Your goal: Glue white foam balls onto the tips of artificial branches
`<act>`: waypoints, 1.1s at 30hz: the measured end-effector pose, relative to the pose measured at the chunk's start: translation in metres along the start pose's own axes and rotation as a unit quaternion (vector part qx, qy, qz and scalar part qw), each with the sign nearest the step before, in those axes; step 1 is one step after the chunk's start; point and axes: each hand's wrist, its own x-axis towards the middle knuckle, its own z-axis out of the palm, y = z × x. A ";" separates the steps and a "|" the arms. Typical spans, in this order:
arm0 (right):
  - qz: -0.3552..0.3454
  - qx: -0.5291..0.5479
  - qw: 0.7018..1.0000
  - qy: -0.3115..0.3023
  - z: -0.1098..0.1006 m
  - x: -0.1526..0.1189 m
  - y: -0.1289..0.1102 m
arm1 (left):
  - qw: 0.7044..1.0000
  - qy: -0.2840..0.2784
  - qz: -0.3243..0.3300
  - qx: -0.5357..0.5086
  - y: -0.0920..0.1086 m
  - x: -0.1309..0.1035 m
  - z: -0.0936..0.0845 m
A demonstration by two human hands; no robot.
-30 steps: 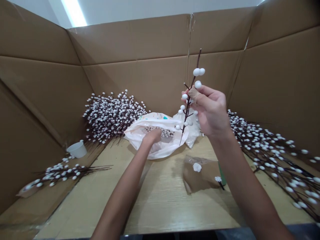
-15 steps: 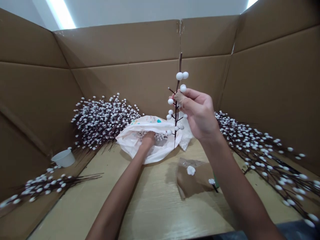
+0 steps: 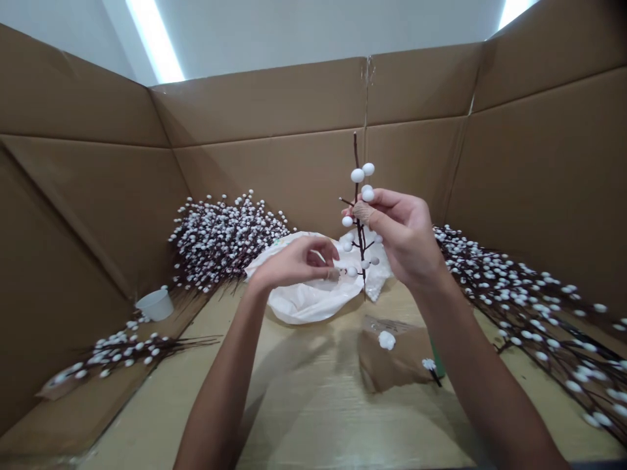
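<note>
Upright in right hand [image 3: 404,228]: brown berry branch [image 3: 361,241] with white berries [image 3: 357,175], pinched between fingers and a thumb wrapped in tan tape [image 3: 363,213]. Just left of the branch's lower end: left hand [image 3: 296,266], fingers curled toward thumb, narrow gap; cannot tell if holding anything.

Under both hands: pale wood-grain tabletop [image 3: 304,418]. Beyond the hands and out to both sides: brown cardboard walls [image 3: 284,170], creased, clear tape [image 3: 369,68] on the seam behind the branch. Above that: pale wall [image 3: 333,26], bright light strip [image 3: 155,42] up left of left hand.

Containers: behind and below left hand, white plastic bag [image 3: 313,305], mouth partly covered by the hand, contents hidden. Behind the branch, near right hand: translucent bag [image 3: 379,277], small white pieces inside. Well left of left hand: white cup [image 3: 157,304], contents not readable.

Below right hand: brown sheet [image 3: 392,365] with white lump [image 3: 386,340], plus dark white-tipped stick [image 3: 435,376] at its right edge. Left of left hand: big berry pile [image 3: 225,241] farther back, smaller bunch [image 3: 127,349] nearer. Right of right hand: more berry branches [image 3: 519,294].
</note>
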 end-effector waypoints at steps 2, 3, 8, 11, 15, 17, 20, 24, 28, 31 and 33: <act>-0.007 -0.003 1.000 -0.005 0.001 -0.002 -0.001 | 0.987 0.108 0.065 -0.103 0.016 -0.012 -0.003; -0.010 -0.003 1.000 -0.008 0.002 -0.003 -0.001 | 0.972 0.164 0.091 -0.140 0.022 -0.017 -0.004; -0.040 -0.012 0.999 -0.010 0.005 -0.008 -0.004 | 0.904 0.298 0.141 -0.271 0.034 -0.021 0.002; -0.061 -0.032 0.998 -0.008 0.008 -0.011 -0.007 | 0.891 0.306 0.137 -0.306 0.033 -0.017 0.005; -0.075 -0.064 0.995 0.001 0.011 -0.014 -0.010 | 0.886 0.305 0.132 -0.324 0.030 -0.014 0.007; -0.078 -0.082 0.994 0.003 0.012 -0.014 -0.011 | 0.876 0.295 0.140 -0.356 0.029 -0.013 0.008; -0.086 -0.103 0.991 0.002 0.014 -0.014 -0.010 | 0.859 0.279 0.155 -0.399 0.029 -0.010 0.011; -0.103 -0.118 0.988 0.010 0.015 -0.014 -0.009 | 0.847 0.266 0.171 -0.428 0.029 -0.008 0.013; -0.104 -0.134 0.985 0.019 0.015 -0.014 -0.009 | 0.841 0.268 0.175 -0.436 0.030 -0.008 0.013; -0.107 -0.151 0.982 0.022 0.015 -0.014 -0.009 | 0.841 0.274 0.173 -0.433 0.030 -0.008 0.013; -0.111 -0.163 0.980 0.022 0.015 -0.014 -0.008 | 0.841 0.272 0.176 -0.433 0.030 -0.008 0.014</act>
